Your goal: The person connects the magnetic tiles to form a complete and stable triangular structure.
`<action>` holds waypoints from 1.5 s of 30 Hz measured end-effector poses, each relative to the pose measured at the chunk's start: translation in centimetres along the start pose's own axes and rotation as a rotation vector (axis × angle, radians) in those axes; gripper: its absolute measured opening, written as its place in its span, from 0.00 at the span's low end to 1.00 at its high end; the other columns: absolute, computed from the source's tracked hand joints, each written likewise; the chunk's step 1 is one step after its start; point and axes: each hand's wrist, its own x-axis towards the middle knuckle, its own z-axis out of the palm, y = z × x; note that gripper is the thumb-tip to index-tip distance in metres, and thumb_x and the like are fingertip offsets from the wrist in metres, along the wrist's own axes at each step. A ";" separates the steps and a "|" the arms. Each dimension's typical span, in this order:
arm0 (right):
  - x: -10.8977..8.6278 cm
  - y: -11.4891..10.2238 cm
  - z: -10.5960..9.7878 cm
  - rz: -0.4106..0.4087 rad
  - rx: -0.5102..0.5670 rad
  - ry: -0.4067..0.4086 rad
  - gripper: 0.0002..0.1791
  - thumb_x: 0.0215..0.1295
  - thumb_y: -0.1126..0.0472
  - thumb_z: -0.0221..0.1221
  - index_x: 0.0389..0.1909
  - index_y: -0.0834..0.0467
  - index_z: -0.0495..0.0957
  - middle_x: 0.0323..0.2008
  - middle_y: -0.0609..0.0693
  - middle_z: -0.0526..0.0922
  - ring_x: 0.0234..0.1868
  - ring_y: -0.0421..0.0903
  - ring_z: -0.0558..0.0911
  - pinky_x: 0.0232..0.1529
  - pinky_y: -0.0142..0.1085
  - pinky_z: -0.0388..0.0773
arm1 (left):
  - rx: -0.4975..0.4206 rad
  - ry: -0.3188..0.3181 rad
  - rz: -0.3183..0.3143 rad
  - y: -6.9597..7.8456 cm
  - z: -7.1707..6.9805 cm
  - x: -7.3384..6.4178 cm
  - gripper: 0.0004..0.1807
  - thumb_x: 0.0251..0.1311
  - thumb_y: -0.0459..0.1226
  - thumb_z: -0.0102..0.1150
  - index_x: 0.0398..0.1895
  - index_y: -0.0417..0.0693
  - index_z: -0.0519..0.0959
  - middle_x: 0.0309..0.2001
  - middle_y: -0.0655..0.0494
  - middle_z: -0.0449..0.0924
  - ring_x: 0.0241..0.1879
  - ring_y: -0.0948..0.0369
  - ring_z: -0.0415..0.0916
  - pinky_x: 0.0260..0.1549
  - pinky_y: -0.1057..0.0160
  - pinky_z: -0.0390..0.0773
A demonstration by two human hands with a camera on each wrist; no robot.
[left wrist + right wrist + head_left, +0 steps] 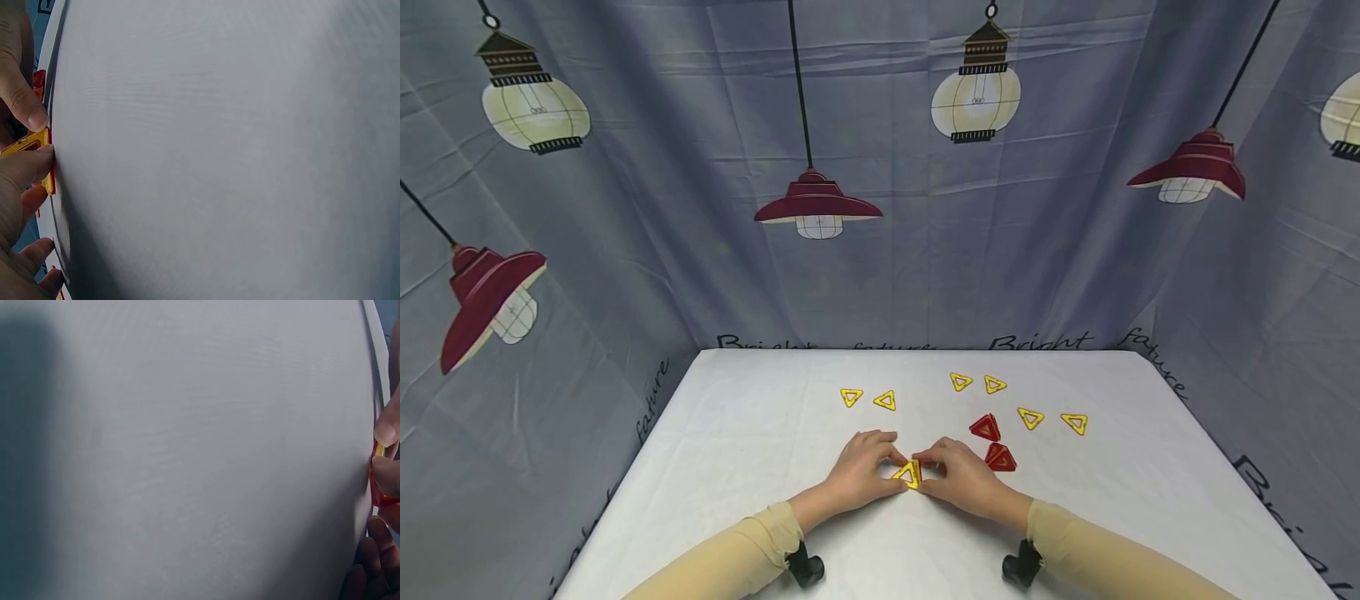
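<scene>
Near the middle of the white table, both hands meet at a small yellow hollow triangular piece [916, 475]. My left hand [859, 472] pinches its left side between thumb and fingers. From the other side, my right hand [967, 479] pinches the piece at its right edge. Red shows along the edge of the yellow piece [46, 139] in the left wrist view. A red part [377, 494] with a bit of yellow appears between fingertips at the right border of the right wrist view. Fingers hide much of the piece, so how its parts join cannot be told.
Just beyond the right hand lie two red triangular pieces, one farther [986, 427] and one nearer [1002, 458]. Several yellow hollow triangles lie farther back, including one at left [851, 391] and one at right [1075, 417]. A grey-blue curtain [895, 283] hangs behind the table [737, 433].
</scene>
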 end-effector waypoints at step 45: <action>-0.1 0.4 0.2 0.011 0.013 -0.012 0.23 0.57 0.52 0.76 0.54 0.48 0.84 0.42 0.35 0.77 0.43 0.35 0.76 0.49 0.37 0.79 | 0.128 0.216 -0.342 -6.7 -5.3 5.0 0.30 0.64 0.46 0.68 0.64 0.39 0.78 0.66 0.39 0.72 0.69 0.41 0.64 0.67 0.43 0.64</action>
